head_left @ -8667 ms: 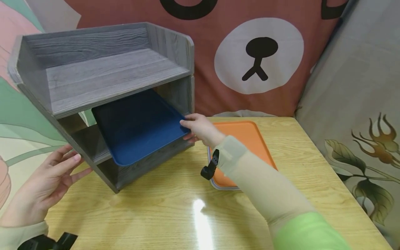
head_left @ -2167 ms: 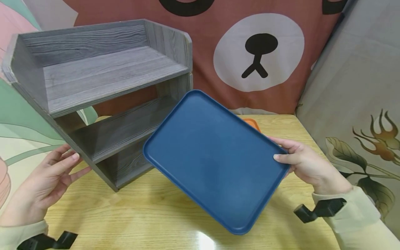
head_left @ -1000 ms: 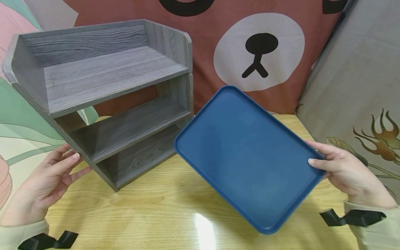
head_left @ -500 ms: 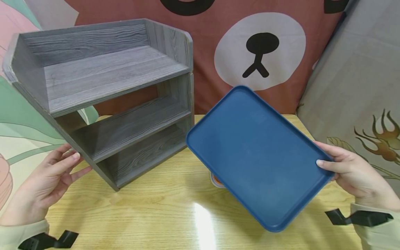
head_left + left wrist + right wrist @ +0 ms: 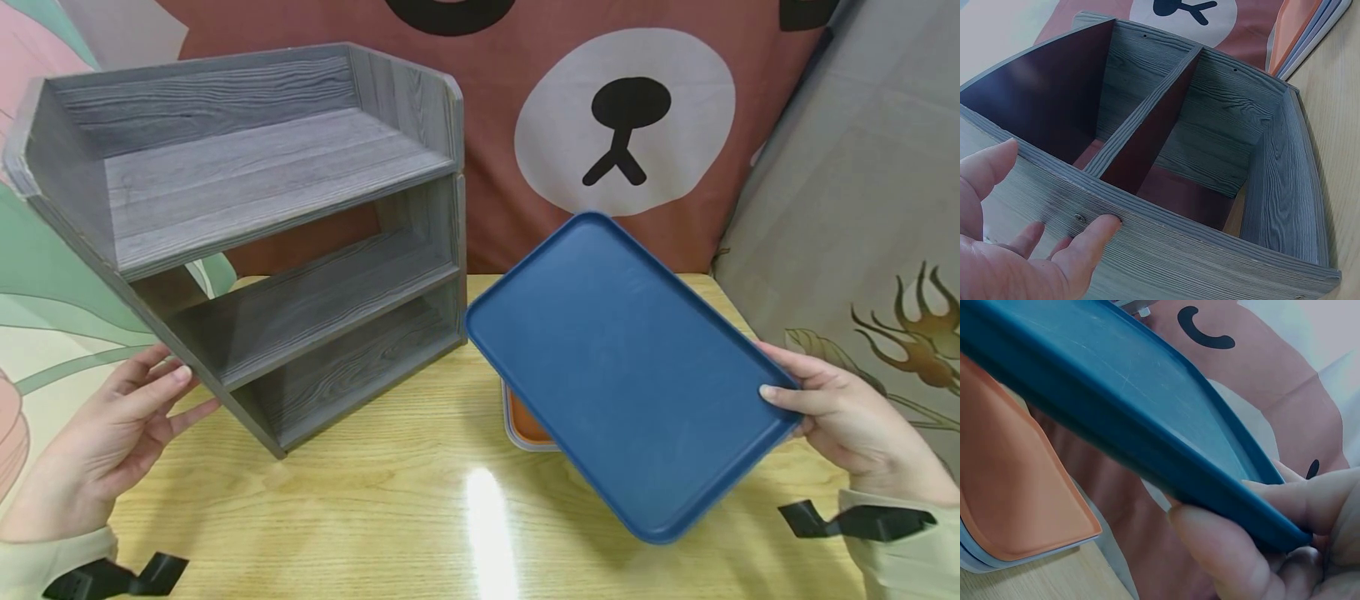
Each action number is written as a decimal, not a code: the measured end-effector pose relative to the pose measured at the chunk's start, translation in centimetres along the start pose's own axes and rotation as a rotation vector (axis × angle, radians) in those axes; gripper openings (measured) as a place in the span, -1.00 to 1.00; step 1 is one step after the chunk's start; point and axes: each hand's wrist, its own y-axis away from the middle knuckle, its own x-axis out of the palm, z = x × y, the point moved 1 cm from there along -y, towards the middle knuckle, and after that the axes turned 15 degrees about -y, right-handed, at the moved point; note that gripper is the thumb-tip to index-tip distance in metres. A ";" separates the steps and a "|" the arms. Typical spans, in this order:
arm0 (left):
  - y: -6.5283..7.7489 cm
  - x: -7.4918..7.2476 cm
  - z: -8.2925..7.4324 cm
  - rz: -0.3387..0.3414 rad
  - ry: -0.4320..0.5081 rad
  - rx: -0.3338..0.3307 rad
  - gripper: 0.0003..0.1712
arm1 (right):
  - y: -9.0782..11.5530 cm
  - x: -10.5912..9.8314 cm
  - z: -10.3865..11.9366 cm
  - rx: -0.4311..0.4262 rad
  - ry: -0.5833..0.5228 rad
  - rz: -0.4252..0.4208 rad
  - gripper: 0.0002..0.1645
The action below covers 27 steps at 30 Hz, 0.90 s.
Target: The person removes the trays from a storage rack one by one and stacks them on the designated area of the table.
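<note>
My right hand (image 5: 862, 417) pinches a blue rectangular tray (image 5: 637, 375) at its right-hand corner, thumb on top and fingers beneath. The tray hangs tilted above an orange tray (image 5: 528, 421), which lies on top of a stack and is mostly hidden in the head view. In the right wrist view the orange tray (image 5: 1016, 469) shows on paler trays. At the left, my left hand (image 5: 112, 442) rests its fingertips against the outer side of a grey wooden shelf unit (image 5: 300, 325). Its fingers are spread and fairly straight, as the left wrist view shows too.
The shelf unit has an upper deck (image 5: 262, 183) with raised sides and two levels below. Everything stands on a light wooden table (image 5: 375, 500). A bear-print cloth (image 5: 495, 167) hangs behind, and a floral cloth (image 5: 847, 208) hangs along the right side.
Earlier the blue tray was inside the shelf's middle level. My right hand has drawn it out and carried it right, over the orange tray, lowering it slightly of late. The left hand stayed put.
</note>
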 end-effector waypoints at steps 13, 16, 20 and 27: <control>0.0 0.1 0.0 0.022 0.009 0.004 -0.46 | -0.5 -0.2 -0.7 0.019 -0.045 -0.070 -0.30; 0.0 0.1 -0.1 0.021 0.017 0.005 -0.46 | -0.7 -0.3 -0.9 0.023 -0.048 -0.101 -0.32; -0.1 0.1 -0.1 0.022 0.029 0.006 -0.45 | -1.1 -0.2 -1.3 0.025 -0.047 -0.134 -0.35; -0.1 0.0 0.0 0.010 0.027 0.001 -0.45 | -1.8 -0.3 -2.3 0.016 -0.117 -0.150 -0.34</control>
